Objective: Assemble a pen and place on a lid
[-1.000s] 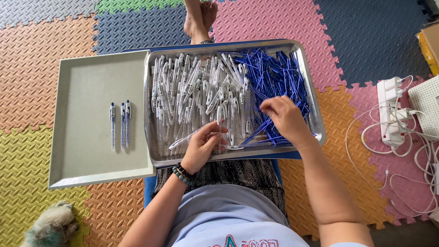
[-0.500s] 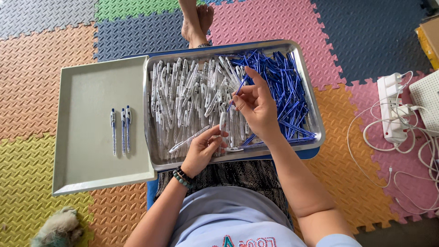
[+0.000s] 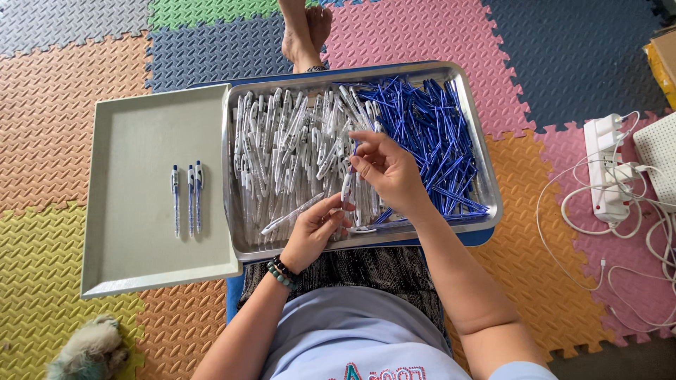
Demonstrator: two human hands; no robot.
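Observation:
A steel tray (image 3: 486, 211) on my lap holds a heap of white pen barrels (image 3: 282, 148) on its left and blue pen refills (image 3: 429, 134) on its right. My left hand (image 3: 313, 232) grips one white pen barrel (image 3: 292, 214) near the tray's front edge. My right hand (image 3: 387, 172) pinches a thin blue refill (image 3: 352, 165) just above it, over the middle of the tray. Three finished pens (image 3: 187, 198) lie side by side in a grey tray (image 3: 134, 260) to the left.
Someone's bare feet (image 3: 304, 32) rest on the foam mats behind the trays. A white power strip (image 3: 607, 169) with tangled white cables lies at the right. A furry animal (image 3: 88, 352) sits at the bottom left.
My right hand has left the blue refills at the right and come to the tray's middle, close to my left hand, with a refill. My left hand kept its barrel.

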